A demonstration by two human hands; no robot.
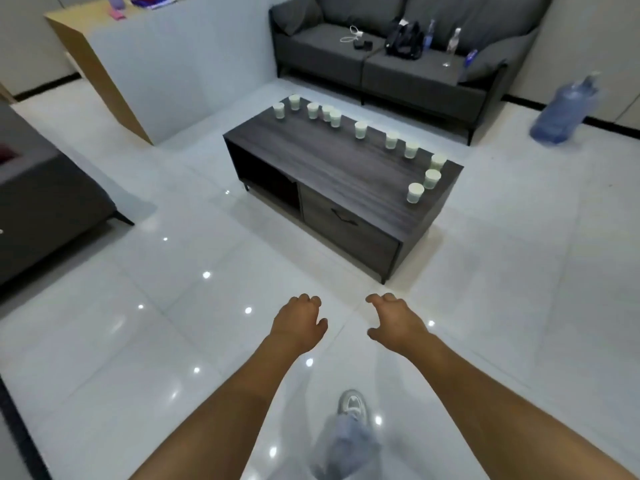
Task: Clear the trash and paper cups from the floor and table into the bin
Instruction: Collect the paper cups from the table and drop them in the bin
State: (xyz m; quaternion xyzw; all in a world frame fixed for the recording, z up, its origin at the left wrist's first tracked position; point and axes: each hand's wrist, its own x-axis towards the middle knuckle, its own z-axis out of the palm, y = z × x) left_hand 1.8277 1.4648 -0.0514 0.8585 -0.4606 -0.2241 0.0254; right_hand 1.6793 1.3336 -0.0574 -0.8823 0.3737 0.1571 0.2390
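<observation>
Paper cups (360, 129) upright along the table (311, 161) edge

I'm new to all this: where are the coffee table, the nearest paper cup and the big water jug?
coffee table (311, 161): head view, bare wooden top.
nearest paper cup (415, 193): head view, side wall.
water jug (562, 112): head view, blue body.

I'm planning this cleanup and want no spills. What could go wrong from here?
1. The white paper cups stand near the far and right edges of the dark wooden coffee table; reaching across could knock some off.
2. Whether they hold liquid cannot be seen, so tipping may wet the glossy white tile floor.
3. No bin is in view; both empty hands, left hand and right hand, carry few cups per trip.
</observation>
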